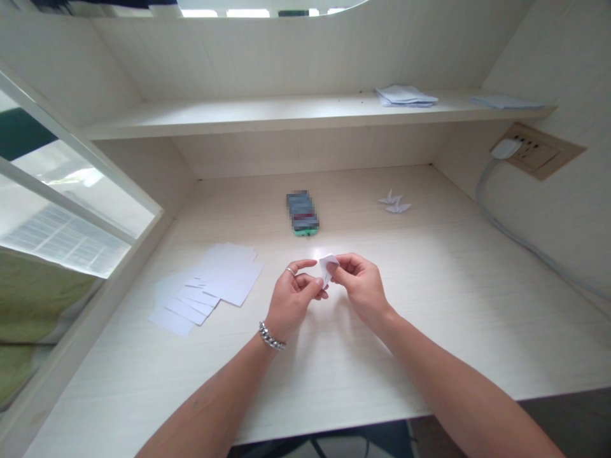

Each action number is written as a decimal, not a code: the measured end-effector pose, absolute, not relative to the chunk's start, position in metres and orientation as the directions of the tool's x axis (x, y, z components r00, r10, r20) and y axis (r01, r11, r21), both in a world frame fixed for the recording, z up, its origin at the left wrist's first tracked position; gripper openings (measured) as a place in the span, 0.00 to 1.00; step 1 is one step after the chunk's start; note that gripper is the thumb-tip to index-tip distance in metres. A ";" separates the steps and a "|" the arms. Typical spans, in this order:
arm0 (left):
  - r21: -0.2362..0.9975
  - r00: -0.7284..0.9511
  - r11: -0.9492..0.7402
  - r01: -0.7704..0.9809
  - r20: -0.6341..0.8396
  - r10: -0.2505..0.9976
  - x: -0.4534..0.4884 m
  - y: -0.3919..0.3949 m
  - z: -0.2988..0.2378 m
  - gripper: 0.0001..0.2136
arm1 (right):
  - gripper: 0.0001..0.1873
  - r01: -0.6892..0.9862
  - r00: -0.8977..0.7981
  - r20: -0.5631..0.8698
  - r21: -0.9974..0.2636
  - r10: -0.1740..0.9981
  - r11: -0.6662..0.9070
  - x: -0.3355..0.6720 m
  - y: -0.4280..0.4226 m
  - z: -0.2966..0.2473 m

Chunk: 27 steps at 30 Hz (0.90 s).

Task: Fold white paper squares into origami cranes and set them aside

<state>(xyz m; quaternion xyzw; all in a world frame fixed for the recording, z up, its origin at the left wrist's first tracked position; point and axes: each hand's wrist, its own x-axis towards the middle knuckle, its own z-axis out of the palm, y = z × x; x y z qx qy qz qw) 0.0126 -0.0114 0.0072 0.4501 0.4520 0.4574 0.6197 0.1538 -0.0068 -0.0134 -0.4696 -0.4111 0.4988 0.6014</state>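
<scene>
Both my hands meet over the middle of the pale wooden desk (429, 318), pinching a small folded piece of white paper (328, 264). My left hand (292, 298), with a ring and a metal bracelet, grips its lower left side between thumb and fingers. My right hand (361, 285) pinches its right edge. The paper is held just above the desk surface.
A loose pile of small white paper slips (210, 287) lies left of my hands. A phone (302, 214) lies further back. Folded paper pieces (394, 202) sit at the back right. Papers (405, 97) rest on the shelf above. A cable (506, 229) hangs from the wall socket (534, 151) at right.
</scene>
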 end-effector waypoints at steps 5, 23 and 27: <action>0.970 0.198 0.196 -0.147 -0.165 0.966 0.013 -0.012 0.006 0.21 | 0.12 -0.228 0.195 0.023 -0.971 0.981 0.068 0.155 -0.005 -0.014; 0.985 0.179 0.120 -0.125 -0.097 0.979 0.013 -0.012 0.002 0.18 | 0.12 -0.236 0.167 0.035 -0.969 0.985 0.075 0.155 -0.006 -0.016; 0.994 0.142 0.054 -0.095 -0.040 0.989 0.017 -0.013 -0.001 0.18 | 0.12 -0.229 0.183 0.026 -0.971 0.983 0.068 0.155 -0.006 -0.017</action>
